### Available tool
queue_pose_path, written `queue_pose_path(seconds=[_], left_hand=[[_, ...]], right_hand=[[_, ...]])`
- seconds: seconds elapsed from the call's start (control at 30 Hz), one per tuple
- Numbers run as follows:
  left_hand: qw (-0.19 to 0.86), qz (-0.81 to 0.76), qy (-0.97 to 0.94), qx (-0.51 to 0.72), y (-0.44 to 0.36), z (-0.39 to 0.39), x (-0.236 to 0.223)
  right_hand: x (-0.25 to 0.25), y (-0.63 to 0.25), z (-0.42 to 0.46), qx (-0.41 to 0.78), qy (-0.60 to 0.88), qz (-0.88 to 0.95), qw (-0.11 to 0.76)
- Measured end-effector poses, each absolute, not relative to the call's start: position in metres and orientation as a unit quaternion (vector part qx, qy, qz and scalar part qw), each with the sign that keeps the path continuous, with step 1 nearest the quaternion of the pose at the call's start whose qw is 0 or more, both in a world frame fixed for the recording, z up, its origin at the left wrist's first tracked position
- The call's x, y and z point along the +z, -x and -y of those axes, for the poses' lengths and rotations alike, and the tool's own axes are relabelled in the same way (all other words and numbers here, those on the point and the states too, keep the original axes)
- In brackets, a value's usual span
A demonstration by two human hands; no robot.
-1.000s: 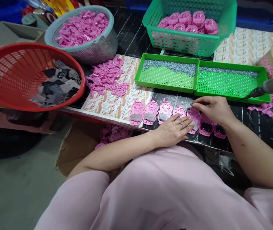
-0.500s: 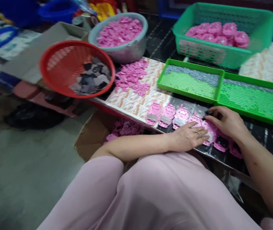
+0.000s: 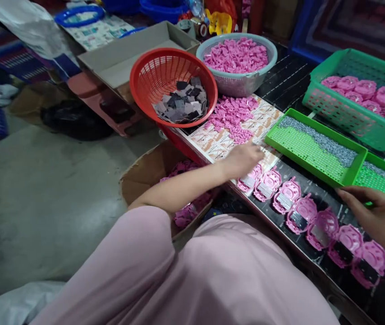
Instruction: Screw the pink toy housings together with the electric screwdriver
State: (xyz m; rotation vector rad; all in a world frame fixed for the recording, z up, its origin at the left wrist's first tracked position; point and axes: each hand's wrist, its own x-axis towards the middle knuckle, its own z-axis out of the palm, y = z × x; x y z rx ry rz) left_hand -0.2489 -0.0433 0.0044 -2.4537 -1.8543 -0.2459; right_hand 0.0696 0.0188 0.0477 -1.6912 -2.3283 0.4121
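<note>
A row of several pink plastic casings [image 3: 287,195] lies along the table's front edge, with grey or black plates in their lower parts. My left hand [image 3: 245,160] is above the row's left end, close to a heap of small pink parts [image 3: 235,113]; its fingertips are smeared by motion. My right hand [image 3: 378,210] is beside the near corner of a green tray [image 3: 317,140], behind the row. Its thumb and forefinger come together at the tips, and what they hold, if anything, is too small to make out. The tray contains small grey pieces.
At the left stands a red basket [image 3: 147,83] of grey and black plates. Behind are a grey basin [image 3: 246,83] of pink parts and a green basket [image 3: 344,122] of pink pieces. A second green tray [image 3: 382,180] adjoins the first. Below the edge sits a cardboard box [image 3: 141,169].
My view has swung left. My left hand has left the middle of the casing row for its left end, and my right hand has drawn back from the casings toward the tray corner.
</note>
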Motion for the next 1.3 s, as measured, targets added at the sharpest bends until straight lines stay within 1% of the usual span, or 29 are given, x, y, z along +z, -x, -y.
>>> queue_pose_path(seconds=[0.07,0.13,0.2,0.27,0.3,0.4,0.53,0.63,0.77,0.87,0.93,0.97,1.0,1.07,1.17,1.23,1.3], left_hand=[[0.027,0.673,0.738,-0.046,0.283,0.040,0.005],[0.024,0.698,0.715,-0.036,0.302,0.038,0.002],[0.021,0.701,0.712,-0.038,0.309,0.038,-0.001],[0.017,0.698,0.714,-0.042,0.309,0.039,-0.005],[0.016,0.695,0.717,-0.047,0.309,0.039,-0.007],[0.016,0.685,0.725,-0.070,0.311,0.041,-0.010],[0.011,0.685,0.723,-0.089,0.316,0.042,-0.014],[0.015,0.685,0.722,-0.096,0.317,0.039,-0.016],[0.022,0.670,0.735,-0.096,0.318,0.030,-0.018],[0.025,0.646,0.756,-0.102,0.322,0.026,-0.020],[0.055,0.645,0.751,-0.128,0.324,0.025,-0.021],[0.072,0.648,0.743,-0.151,0.326,0.024,-0.021],[0.094,0.656,0.725,-0.187,0.327,0.023,-0.019],[0.098,0.643,0.728,-0.218,0.325,0.022,-0.013],[0.089,0.596,0.750,-0.273,0.310,0.020,0.001],[0.075,0.552,0.772,-0.308,0.287,0.019,0.011],[0.045,0.502,0.800,-0.326,0.256,0.019,0.017]], right_hand=[[0.056,-0.038,-0.023,0.116,0.504,0.844,0.141],[0.058,0.005,-0.029,0.084,0.416,0.893,0.150],[0.054,0.054,-0.034,0.046,0.334,0.935,0.108],[0.046,0.100,-0.038,0.000,0.265,0.964,0.023],[0.041,0.120,-0.039,-0.004,0.246,0.969,0.002],[0.031,0.161,-0.040,-0.014,0.217,0.975,-0.044],[0.032,0.181,-0.044,-0.022,0.203,0.975,-0.091],[0.033,0.187,-0.049,-0.013,0.204,0.973,-0.104],[0.033,0.190,-0.048,0.013,0.247,0.964,-0.098],[0.045,0.171,-0.044,0.046,0.289,0.953,-0.083],[0.060,0.140,-0.041,0.097,0.320,0.941,-0.052],[0.068,0.120,-0.039,0.138,0.340,0.930,-0.018],[0.075,0.096,-0.037,0.196,0.364,0.910,0.034],[0.086,0.044,-0.028,0.300,0.424,0.840,0.157],[0.086,-0.033,-0.009,0.390,0.524,0.709,0.266],[0.076,-0.077,0.002,0.411,0.553,0.660,0.301],[0.061,-0.110,0.010,0.402,0.579,0.649,0.287]])
